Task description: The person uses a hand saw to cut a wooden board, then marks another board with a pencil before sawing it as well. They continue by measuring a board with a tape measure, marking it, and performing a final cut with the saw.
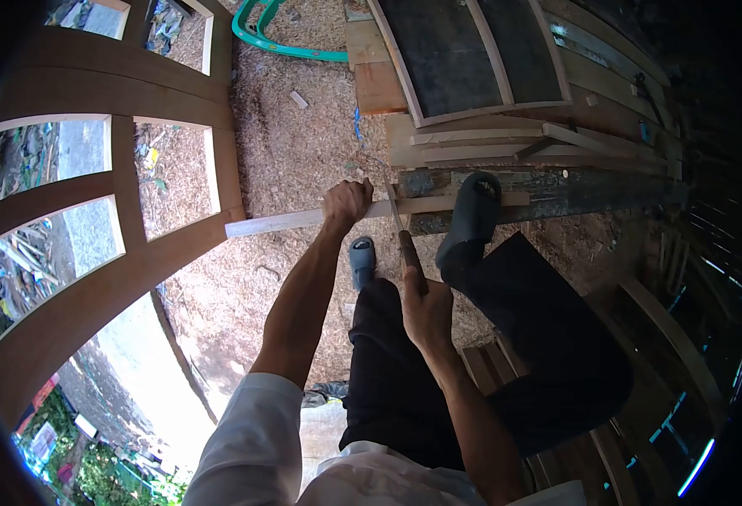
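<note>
My left hand (347, 202) is closed around a long, narrow wooden strip (278, 223), whose pale free end sticks out to the left. The strip's right part lies across a dark timber beam (586, 191), under my raised foot in a dark slipper (470, 218). In my right hand (428, 316) is the wooden handle of a handsaw (411, 253), gripped with the fingers wrapped around it. Seen nearly edge-on, the thin blade points away from me and crosses the strip just right of my left hand, close to the beam's end.
At left stands a large wooden frame (181, 249) with several openings. Beyond the beam are a dark panel with wooden edging (489, 108) and loose wood strips (472, 153). A green curved track piece (291, 52) lies on the shavings-covered ground (295, 148). My other slippered foot (361, 263) stands there.
</note>
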### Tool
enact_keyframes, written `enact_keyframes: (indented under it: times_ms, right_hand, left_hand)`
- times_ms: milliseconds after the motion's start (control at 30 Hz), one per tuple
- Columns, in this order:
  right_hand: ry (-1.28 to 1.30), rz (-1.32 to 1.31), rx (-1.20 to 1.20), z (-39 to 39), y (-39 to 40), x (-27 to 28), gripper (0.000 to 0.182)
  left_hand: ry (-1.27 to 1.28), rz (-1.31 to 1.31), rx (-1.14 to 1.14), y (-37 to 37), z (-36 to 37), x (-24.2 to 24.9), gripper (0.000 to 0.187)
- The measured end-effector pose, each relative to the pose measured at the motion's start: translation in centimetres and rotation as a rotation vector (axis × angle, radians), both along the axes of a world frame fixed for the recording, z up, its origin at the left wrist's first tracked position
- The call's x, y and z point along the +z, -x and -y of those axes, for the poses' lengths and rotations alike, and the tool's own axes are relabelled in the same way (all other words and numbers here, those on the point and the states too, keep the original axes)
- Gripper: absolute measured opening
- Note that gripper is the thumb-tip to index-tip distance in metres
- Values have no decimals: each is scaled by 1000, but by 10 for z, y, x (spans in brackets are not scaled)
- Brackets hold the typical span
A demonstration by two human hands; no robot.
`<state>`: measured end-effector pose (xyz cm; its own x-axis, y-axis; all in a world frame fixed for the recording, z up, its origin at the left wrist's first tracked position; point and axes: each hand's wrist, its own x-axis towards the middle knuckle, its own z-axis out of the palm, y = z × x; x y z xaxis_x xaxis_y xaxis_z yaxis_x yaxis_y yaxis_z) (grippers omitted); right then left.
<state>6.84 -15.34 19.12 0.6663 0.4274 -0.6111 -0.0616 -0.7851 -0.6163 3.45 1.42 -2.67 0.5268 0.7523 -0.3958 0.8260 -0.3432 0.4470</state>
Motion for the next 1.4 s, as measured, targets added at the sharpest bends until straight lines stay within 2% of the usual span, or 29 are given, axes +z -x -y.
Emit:
enact_keyframes:
  times_ms: [67,133,167,267,300,400,500,600,667,733,833,900,933,1000,1100,1167,1200,1300,1367,1400]
  right_hand:
    - [-29,81,49,-11,-3,-16,56]
    - [68,20,-25,-26,-25,-60,56]
    - [-4,64,-15,-49,-34,-75,55]
    - [19,177,22,-48,-23,-95,53]
    - [-93,229,12,-25,-18,-111,51]
    - [-342,211,-9,16,0,-146,50]
    - [-479,348,14,38,28,-205,52]
    - [-405,301,-3,31,25,-182,51]
    - [-313,163,-61,12,9,-115,50]
    - [-218,148,-15,15,0,-71,51]
    - [-141,-143,-109,28,-11,-29,55]
    - [-91,-181,-111,29,-13,-6,56]
    - [-57,-200,-112,32,-12,2,56]
    - [-35,-132,-25,36,-9,13,57]
    - [23,-72,34,26,-10,5,58]
    - [51,-70,21,12,-8,-6,57]
    - [32,-50,14,8,-6,-7,55]
    - [9,-28,-11,5,-7,-2,54]
    - [21,-82,-29,4,-10,4,56]
    - [20,-26,-15,3,-9,-2,56]
  left_hand:
    - [-22,-5,-2,0,0,-6,49]
    - [22,11,19,-2,8,0,49]
    - [22,16,31,0,0,2,49]
    - [-14,28,11,1,0,-7,49]
    - [28,14,53,-2,2,9,49]
    - [-44,-13,30,0,2,1,50]
    - [-2,-37,10,-2,2,10,51]
    - [65,-19,3,3,2,14,52]
    - [77,-28,-10,-2,-3,16,51]
    - [-14,-1,-5,-2,-1,9,50]
    - [-157,61,-16,5,7,-9,49]
    - [-292,146,-48,6,8,-16,48]
    - [-239,121,-25,6,9,-15,47]
    - [-137,73,22,3,5,-12,44]
    - [-170,73,36,2,8,-4,44]
    - [-394,196,-28,7,13,-35,45]
    - [-506,255,-59,8,12,-35,46]
    - [-300,197,29,5,11,-35,45]
    - [-352,231,17,6,11,-34,45]
    - [-377,248,13,6,12,-34,45]
